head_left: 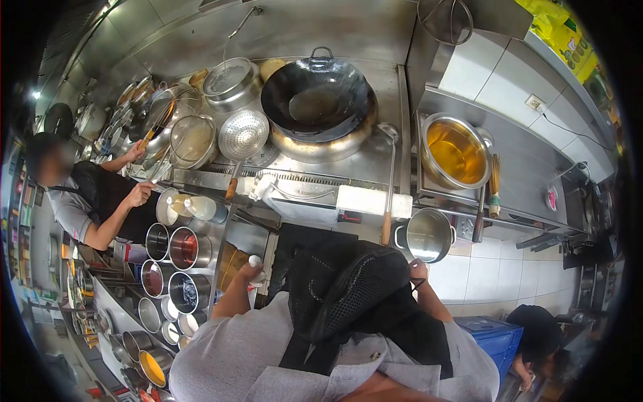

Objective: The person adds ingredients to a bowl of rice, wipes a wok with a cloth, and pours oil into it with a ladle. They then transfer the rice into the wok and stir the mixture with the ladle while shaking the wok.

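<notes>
My left hand [248,273] is closed in front of my body at the stove's left end. A rounded white object [254,260] pokes out of it, too little exposed to name. On the other side, my right hand [418,271] is at the near rim of a two-handled metal pot [429,236], its thumb by the edge and the other fingers mostly hidden. Ahead, a black wok [320,100] with some liquid sits on the burner. A perforated skimmer [243,135] lies to its left, and a long-handled ladle [390,174] to its right.
A steel bowl of yellow-orange liquid [455,153] stands on the right counter. Several round containers [190,248] line the left side. A co-worker [94,194] handles utensils at the left; another person [536,335] bends beyond a blue crate [485,338].
</notes>
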### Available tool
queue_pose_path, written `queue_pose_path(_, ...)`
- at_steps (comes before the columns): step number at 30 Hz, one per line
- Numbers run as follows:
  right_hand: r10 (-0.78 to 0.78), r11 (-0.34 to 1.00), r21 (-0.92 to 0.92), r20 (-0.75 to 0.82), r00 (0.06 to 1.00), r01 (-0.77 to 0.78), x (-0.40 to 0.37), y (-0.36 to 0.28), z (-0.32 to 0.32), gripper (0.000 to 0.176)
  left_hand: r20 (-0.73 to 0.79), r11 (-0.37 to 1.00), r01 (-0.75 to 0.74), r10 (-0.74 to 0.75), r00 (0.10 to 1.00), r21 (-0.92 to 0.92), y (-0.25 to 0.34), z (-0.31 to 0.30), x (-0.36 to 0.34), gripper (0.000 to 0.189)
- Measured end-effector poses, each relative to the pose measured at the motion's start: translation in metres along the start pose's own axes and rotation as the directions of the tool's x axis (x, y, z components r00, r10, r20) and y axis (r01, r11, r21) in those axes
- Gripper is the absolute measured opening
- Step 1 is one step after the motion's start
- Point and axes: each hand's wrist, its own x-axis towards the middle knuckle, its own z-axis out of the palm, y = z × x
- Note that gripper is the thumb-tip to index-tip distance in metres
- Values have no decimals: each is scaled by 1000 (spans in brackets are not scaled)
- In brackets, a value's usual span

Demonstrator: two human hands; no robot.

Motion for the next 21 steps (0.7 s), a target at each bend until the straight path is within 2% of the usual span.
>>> queue_pose_path(1, 1, 1000, -1, 2, 1000, -1, -1, 2, -1, 18, 1, 1000, 2, -2, 1000, 0, 1, 2, -1, 49)
queue_pose_path(3, 93, 995, 18, 40, 995, -94, -1, 5, -6, 17, 20, 963, -177, 177, 984, 205, 6, 5, 1, 50)
queue_pose_path(4, 140, 990, 28, 58, 988, -142, -2, 6, -10, 16, 20, 961, -180, 180, 983, 208, 8, 6, 2, 50)
queue_pose_path(6, 165, 984, 60, 72, 984, -169, -5, 3, -16, 17, 69, 969, -209, 201, 977, 130, 15, 8, 0, 49)
queue_pose_path(8, 189, 976, 90, 91, 978, -197, -4, 7, -13, 17, 50, 968, -223, 219, 975, 115, 25, 5, -4, 48)
queue_pose_path(10, 62, 996, 53, 90, 994, -67, -1, 17, -7, 15, 37, 967, -236, 234, 972, 96, 39, -1, -12, 47)
queue_pose_path(12, 39, 998, 38, 78, 996, -42, 1, 19, -3, 14, 31, 970, -241, 242, 970, -26, 46, -5, -16, 46)
queue_pose_path(16, 18, 998, 57, 76, 997, -22, 0, 14, -8, 20, 20, 977, -211, 212, 977, -39, 57, -3, -17, 45)
queue_pose_path(19, 51, 994, 88, 79, 996, -58, -1, 14, -9, 25, 79, 987, -159, 157, 984, 31, 62, -1, -24, 43)
queue_pose_path(20, 72, 992, 93, 85, 994, -80, -2, 15, -9, 28, 81, 987, -159, 156, 984, 31, 63, -1, -25, 43)
queue_pose_path(21, 73, 993, 91, 86, 994, -81, -3, 14, -9, 28, 74, 976, -219, 217, 973, 17, 60, 0, -20, 42)
